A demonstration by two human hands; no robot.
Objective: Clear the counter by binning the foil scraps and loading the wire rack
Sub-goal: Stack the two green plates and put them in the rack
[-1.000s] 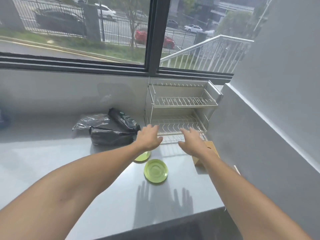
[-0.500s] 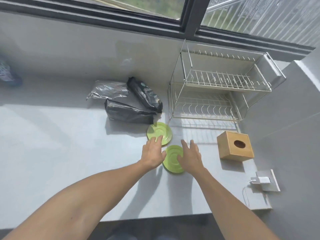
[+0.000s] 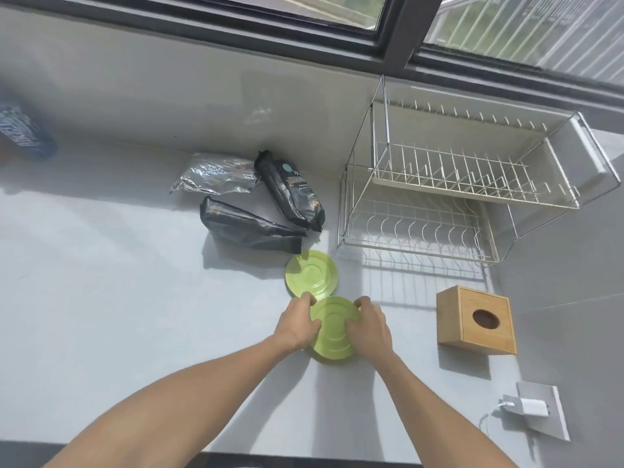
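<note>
Two green saucers lie on the grey counter. My left hand and my right hand grip the near saucer by its left and right edges. The far saucer lies flat just beyond, untouched. A two-tier wire rack stands empty at the back right against the wall. Left of it lie a crumpled silver foil bag and two black foil bags. No bin is in view.
A wooden tissue box sits right of my hands. A wall socket with a white charger is at the lower right. A blue-and-white packet lies at the far left. The counter's front edge runs along the bottom.
My view has tilted down from the window to the counter. Both hands came back from the rack and closed on the near green saucer's edges.
</note>
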